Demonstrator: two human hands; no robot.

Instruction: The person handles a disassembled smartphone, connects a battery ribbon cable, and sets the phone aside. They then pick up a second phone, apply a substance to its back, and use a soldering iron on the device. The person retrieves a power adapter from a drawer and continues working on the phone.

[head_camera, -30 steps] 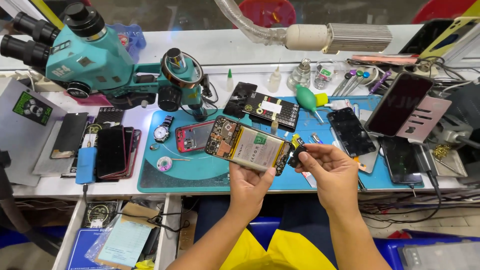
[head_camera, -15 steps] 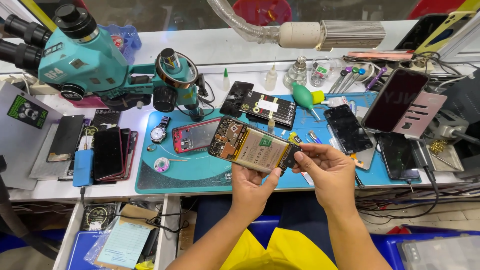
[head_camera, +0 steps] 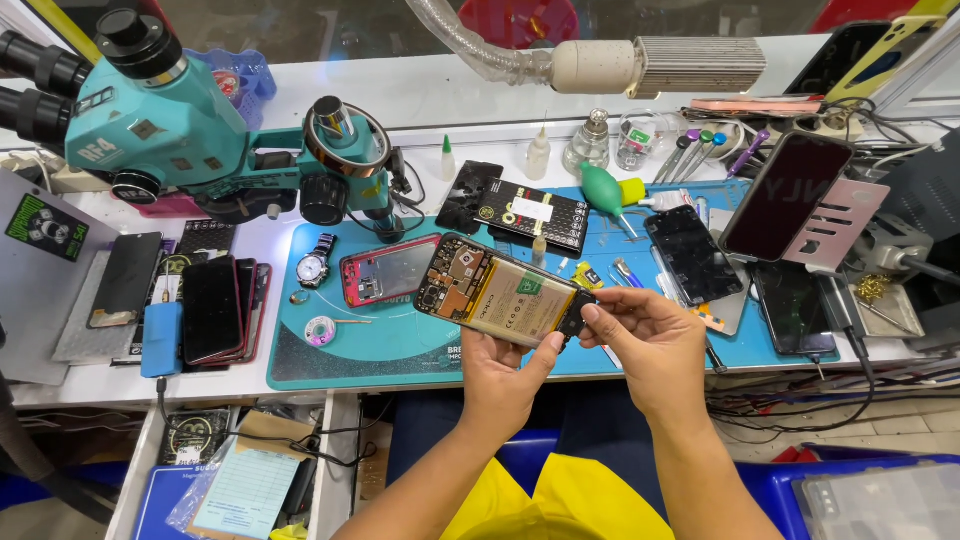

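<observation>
An opened smartphone (head_camera: 497,294) with its back off, showing a circuit board and a pale battery, is held over the blue work mat (head_camera: 400,345). My left hand (head_camera: 512,372) grips it from below, thumb against its lower right edge. My right hand (head_camera: 640,345) pinches the phone's dark bottom end with fingertips. A red phone frame (head_camera: 388,270) lies on the mat just behind and left of the held phone.
A teal microscope (head_camera: 150,130) stands at the back left. A wristwatch (head_camera: 314,266), several dark phones (head_camera: 212,308), loose screens (head_camera: 690,253), a green blower bulb (head_camera: 604,190), small bottles and tools crowd the bench. An open drawer (head_camera: 240,475) sits below left.
The view has drifted slightly. Both hands keep hold of the opened phone, and the right fingers have shifted at its bottom end.
</observation>
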